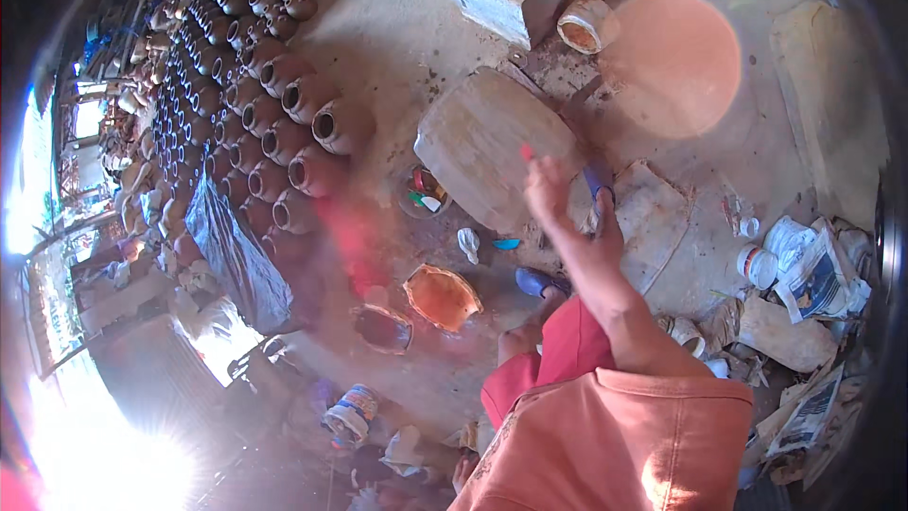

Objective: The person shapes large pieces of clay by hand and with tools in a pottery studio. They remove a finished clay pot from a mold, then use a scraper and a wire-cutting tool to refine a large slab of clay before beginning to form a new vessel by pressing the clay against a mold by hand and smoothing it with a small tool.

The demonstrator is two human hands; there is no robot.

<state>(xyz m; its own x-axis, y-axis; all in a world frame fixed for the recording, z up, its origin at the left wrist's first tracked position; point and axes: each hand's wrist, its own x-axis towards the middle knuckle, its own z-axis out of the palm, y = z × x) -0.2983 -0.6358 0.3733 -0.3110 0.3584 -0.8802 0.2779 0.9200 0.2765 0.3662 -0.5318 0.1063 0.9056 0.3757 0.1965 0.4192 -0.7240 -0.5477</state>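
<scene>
Right hand [553, 191]: raised over the flat wooden board [482, 156], fingers loosely spread, gripping nothing.
Left hand: out of view.
Board: at 12 o'clock from the hand's wrist, lying on the ground.
Packages: white labelled tub [757, 265] at 3 o'clock; blue-and-white labelled can [350, 414] at 7 o'clock.
Clay pots [284, 123]: rows at 10 o'clock.

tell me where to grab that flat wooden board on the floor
Probably grip the wooden board by its near rounded edge, coming from the side of the person's raised hand. It lies flat on the ground, so fingers must slip under the rim; its far edge meets a concrete block.
</scene>
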